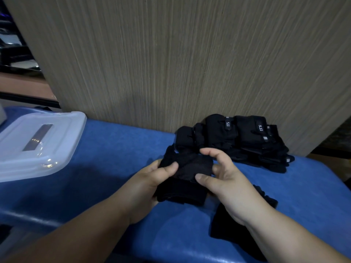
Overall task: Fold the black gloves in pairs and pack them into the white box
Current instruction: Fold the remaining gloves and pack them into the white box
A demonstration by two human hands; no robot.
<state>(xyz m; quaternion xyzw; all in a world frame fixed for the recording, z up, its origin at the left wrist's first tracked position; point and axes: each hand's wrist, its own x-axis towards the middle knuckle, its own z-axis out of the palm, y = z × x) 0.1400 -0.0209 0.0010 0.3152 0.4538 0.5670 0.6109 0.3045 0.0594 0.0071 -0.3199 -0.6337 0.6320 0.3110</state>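
Black glove bundle (187, 173), mid-fold, pinched between my left hand (150, 183) and right hand (228, 181) above the blue tabletop (114, 149); glove pile (247, 141) waiting behind, white box (62, 162) at left lidded, packing seemingly unstarted.

Both hands grip a folded black fabric glove (185, 173) above the padded blue surface (114, 149): the left hand (150, 179) pinches its left edge, the right hand (226, 179) its right. A pile of black gloves (247, 141) lies beyond, against a wood-grain panel (171, 63); a translucent white plastic box (38, 143) sits far left.

Matt black cloth gloves (187, 173), glossy translucent plastic box (40, 145), seemingly padded blue table (106, 149), wood-grain panel (171, 54).
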